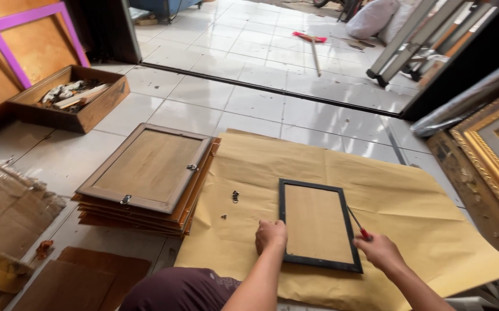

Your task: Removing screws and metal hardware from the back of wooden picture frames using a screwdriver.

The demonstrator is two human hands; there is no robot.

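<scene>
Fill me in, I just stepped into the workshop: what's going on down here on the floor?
A person works over a small black picture frame lying back-up on brown paper spread on the tiled floor. Their left hand presses on the frame's left edge, while the right hand holds a red-handled screwdriver at its right edge. Small metal fittings lie on the paper, beside a stack of wooden frames.
</scene>
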